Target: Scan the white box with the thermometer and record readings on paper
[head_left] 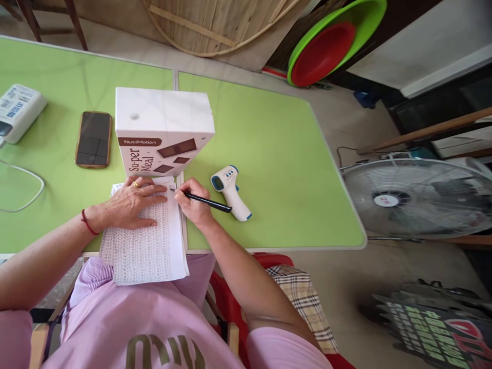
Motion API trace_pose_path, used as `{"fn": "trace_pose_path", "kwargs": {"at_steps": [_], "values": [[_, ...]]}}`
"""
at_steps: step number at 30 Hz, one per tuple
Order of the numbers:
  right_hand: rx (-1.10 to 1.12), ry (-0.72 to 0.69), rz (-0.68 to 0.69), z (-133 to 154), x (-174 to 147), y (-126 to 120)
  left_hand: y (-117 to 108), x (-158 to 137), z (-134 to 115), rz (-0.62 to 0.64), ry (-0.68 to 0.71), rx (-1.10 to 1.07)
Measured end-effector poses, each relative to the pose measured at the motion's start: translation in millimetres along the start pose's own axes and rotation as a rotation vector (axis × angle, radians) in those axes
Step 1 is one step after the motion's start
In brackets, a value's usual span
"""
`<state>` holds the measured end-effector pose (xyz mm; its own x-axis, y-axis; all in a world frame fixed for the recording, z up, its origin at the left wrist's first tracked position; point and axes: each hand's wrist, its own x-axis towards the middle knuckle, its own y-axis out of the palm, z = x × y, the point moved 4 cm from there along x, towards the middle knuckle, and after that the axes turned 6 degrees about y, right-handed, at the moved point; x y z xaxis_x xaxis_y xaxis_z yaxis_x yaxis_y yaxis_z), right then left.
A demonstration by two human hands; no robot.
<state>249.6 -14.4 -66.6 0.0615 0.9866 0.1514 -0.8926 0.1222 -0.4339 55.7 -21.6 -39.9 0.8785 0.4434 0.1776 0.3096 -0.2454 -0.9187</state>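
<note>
My right hand (194, 201) is closed around a black pen (209, 201), its tip against the upper right of a written sheet of paper (148, 256). Rows of small handwriting cover the sheet, which lies on other sheets and hangs over the table's front edge. With fingers spread, my left hand (132, 205) rests flat on the paper, left of the pen tip. Directly beyond both hands stands a white box (165, 113) marked NutriMotion. A white and blue infrared thermometer (231, 192) lies to the right of my right hand, near the pen's rear end.
On the green table (277, 154), a phone (93, 139) lies left of the box. Farther left are a white device (21, 113) and a white cable (38, 179). A fan (418, 199) stands beyond the table's right edge. A red chair (221, 297) is beside me.
</note>
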Motion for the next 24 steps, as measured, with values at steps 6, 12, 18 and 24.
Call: {"fn": "trace_pose_path", "kwargs": {"at_steps": [6,12,18,24], "values": [[0.006,-0.038,-0.041,-2.1,0.6,-0.7,0.0,0.2,0.6,-0.004,-0.002,0.017],[-0.009,-0.098,-0.044,-3.1,0.3,2.2,-1.3,1.0,-0.3,0.006,0.005,0.030],[-0.044,-0.119,-0.038,-2.9,0.2,1.1,-1.9,0.3,-1.1,0.004,0.007,0.042],[-0.019,-0.106,-0.054,-2.7,0.4,0.2,-1.9,1.7,-1.1,0.019,-0.003,0.033]]}}
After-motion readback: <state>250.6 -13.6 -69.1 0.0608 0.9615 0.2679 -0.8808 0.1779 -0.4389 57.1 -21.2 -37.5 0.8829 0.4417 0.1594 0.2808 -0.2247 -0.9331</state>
